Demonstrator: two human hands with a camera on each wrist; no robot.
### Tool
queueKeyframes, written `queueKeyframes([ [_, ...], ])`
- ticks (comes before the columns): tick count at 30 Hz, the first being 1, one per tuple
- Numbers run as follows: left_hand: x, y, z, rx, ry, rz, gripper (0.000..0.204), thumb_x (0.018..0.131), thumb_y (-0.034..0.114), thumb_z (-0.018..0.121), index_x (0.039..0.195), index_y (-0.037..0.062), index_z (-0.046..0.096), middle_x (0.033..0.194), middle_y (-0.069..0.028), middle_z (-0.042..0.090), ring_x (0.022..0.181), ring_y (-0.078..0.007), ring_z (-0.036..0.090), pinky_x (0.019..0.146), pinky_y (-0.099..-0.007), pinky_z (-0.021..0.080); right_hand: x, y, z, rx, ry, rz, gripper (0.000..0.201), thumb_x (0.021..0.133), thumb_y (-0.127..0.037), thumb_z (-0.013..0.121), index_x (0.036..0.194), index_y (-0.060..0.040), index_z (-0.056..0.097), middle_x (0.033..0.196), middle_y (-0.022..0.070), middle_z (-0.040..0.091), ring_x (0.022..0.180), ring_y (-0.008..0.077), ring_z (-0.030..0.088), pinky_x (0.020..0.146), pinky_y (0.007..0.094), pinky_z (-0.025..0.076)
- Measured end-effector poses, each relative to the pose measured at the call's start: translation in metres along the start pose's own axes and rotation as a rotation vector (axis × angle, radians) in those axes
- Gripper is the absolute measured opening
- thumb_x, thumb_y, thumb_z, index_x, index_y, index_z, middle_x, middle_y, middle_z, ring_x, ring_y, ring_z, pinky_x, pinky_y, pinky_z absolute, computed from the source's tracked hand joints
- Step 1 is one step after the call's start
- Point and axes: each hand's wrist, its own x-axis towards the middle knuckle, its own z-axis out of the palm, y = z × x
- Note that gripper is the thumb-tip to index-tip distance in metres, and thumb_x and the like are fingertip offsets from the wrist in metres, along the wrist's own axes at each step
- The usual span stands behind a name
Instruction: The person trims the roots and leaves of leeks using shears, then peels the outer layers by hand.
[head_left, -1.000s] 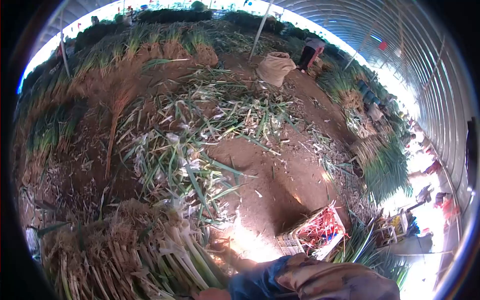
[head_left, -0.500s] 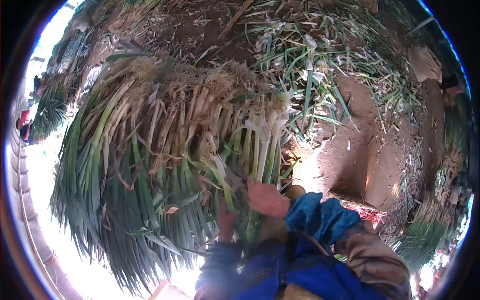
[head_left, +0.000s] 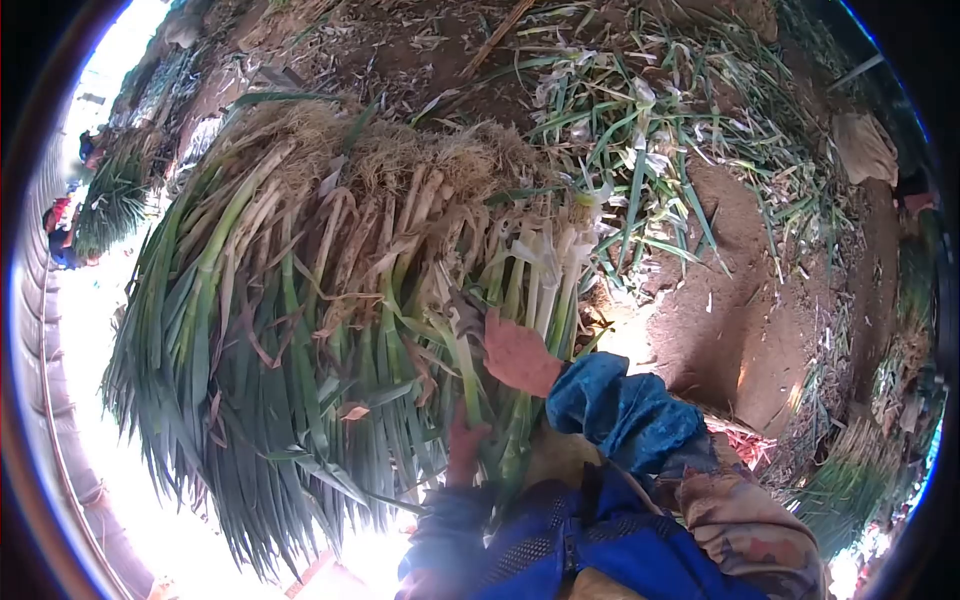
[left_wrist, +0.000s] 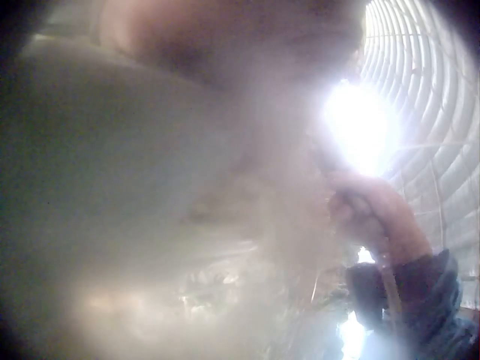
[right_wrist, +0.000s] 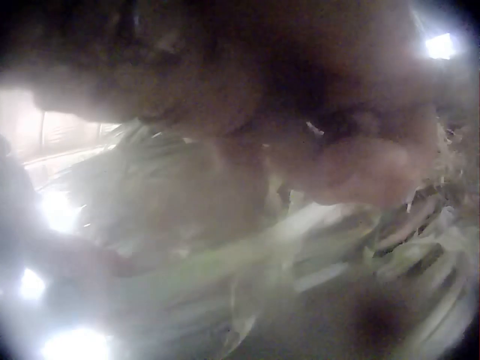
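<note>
A wide pile of long green-leaved stalks (head_left: 270, 330), pale at the base with tangled brown roots, fills the left and middle of the head view. My right hand (head_left: 520, 355) lies over its right part, fingers curled round a dark tool (head_left: 465, 315) whose shape is unclear. Just below, my left hand (head_left: 465, 445) grips a green stalk (head_left: 467, 375) low on its leafy part. Through haze, the left wrist view shows the curled right hand (left_wrist: 375, 214). Blurred fingers (right_wrist: 360, 169) hang over a pale stalk (right_wrist: 300, 225) in the right wrist view.
Loose leaf scraps (head_left: 640, 150) litter the brown soil (head_left: 735, 300) at the upper right. A crate of red strips (head_left: 742, 440) stands by the right sleeve. A tan sack (head_left: 865, 148) and more bundles (head_left: 850, 470) lie at the far right.
The head view has swung down and left onto the pile, bringing both hands into sight. Since half a second ago, the right hand has shifted slightly left over the stalks.
</note>
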Motion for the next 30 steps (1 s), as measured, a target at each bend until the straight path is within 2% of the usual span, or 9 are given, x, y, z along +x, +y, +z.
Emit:
queueKeyframes([
  [6,0.0,0.004,-0.001,0.016,-0.01,0.012,0.069,0.066,0.001,0.058,0.132,0.0053,0.039,0.091,-0.0062,0.057,0.072,-0.0156,0.057,0.062,-0.0279,0.05,-0.037,-0.011,-0.021,0.128,-0.275,0.116,0.068,0.074,-0.023,0.063,0.121,0.0154,0.033,0.075,0.0191,0.058,0.066,0.0335,0.061,0.056,0.041,0.05],
  [12,-0.001,0.006,0.002,0.074,0.014,-0.027,0.068,0.064,0.008,0.06,0.13,0.0006,0.042,0.095,-0.0038,0.056,0.078,-0.0116,0.054,0.069,-0.0243,0.047,-0.016,0.003,0.001,0.07,0.008,-0.02,0.063,0.072,-0.02,0.059,0.117,0.0194,0.037,0.082,0.0259,0.059,0.067,0.0332,0.063,0.054,0.0386,0.052],
  [15,0.006,-0.018,0.002,0.077,-0.077,0.061,0.068,0.065,0.009,0.062,0.13,0.0025,0.043,0.096,-0.003,0.056,0.08,-0.0131,0.055,0.07,-0.0259,0.047,-0.039,-0.024,-0.032,0.104,-0.255,0.036,0.053,0.075,-0.022,0.059,0.111,0.0129,0.042,0.073,0.0194,0.056,0.064,0.0335,0.06,0.053,0.0407,0.05],
  [18,0.019,-0.055,0.01,0.306,-0.118,0.182,0.067,0.067,0.012,0.063,0.131,0.0037,0.043,0.099,-0.0064,0.058,0.084,-0.0163,0.056,0.074,-0.0287,0.046,-0.049,0.014,-0.004,0.036,-0.425,-0.095,0.057,0.072,-0.017,0.059,0.113,0.0175,0.039,0.086,0.024,0.059,0.07,0.0346,0.063,0.055,0.0413,0.052],
  [21,0.027,-0.029,0.028,0.695,-0.126,0.1,0.059,0.07,0.016,0.064,0.126,0.0059,0.048,0.105,-0.011,0.06,0.091,-0.0265,0.058,0.083,-0.0369,0.045,-0.055,0.078,0.014,0.095,-0.147,0.181,0.058,0.072,-0.016,0.059,0.115,0.0148,0.037,0.081,0.0239,0.059,0.069,0.0371,0.062,0.057,0.0445,0.051],
  [22,0.045,-0.018,0.024,0.895,-0.074,0.359,0.054,0.073,0.018,0.063,0.123,0.0055,0.049,0.107,-0.0146,0.058,0.094,-0.0298,0.057,0.085,-0.0387,0.044,-0.054,0.071,-0.015,0.118,-0.137,0.29,0.058,0.072,-0.017,0.059,0.116,0.0141,0.036,0.078,0.0237,0.059,0.068,0.0378,0.062,0.058,0.0454,0.05],
  [23,0.063,-0.005,0.016,1.091,-0.026,0.615,0.049,0.075,0.019,0.061,0.121,0.005,0.05,0.108,-0.0181,0.057,0.096,-0.0331,0.056,0.086,-0.0405,0.044,-0.064,0.076,-0.008,0.089,-0.053,0.205,0.059,0.072,-0.017,0.059,0.117,0.0145,0.035,0.073,0.0228,0.059,0.064,0.0374,0.061,0.057,0.0462,0.049],
  [27,0.121,0.107,-0.034,1.31,0.735,0.907,0.042,0.08,0.017,0.056,0.118,0.0025,0.048,0.112,-0.0239,0.052,0.1,-0.0397,0.051,0.084,-0.0438,0.043,-0.068,0.053,-0.019,0.179,-0.289,0.205,0.062,0.072,-0.018,0.061,0.117,0.0155,0.035,0.079,0.0249,0.056,0.07,0.0365,0.06,0.056,0.044,0.049],
  [30,0.131,0.131,-0.042,1.335,0.566,0.321,0.049,0.077,0.019,0.06,0.122,0.0035,0.046,0.104,-0.0233,0.057,0.094,-0.0398,0.055,0.08,-0.0448,0.045,-0.068,0.052,0.002,-0.053,-0.003,-0.34,0.062,0.072,-0.019,0.061,0.117,0.0144,0.035,0.09,0.0292,0.053,0.078,0.0361,0.059,0.057,0.0445,0.049],
])
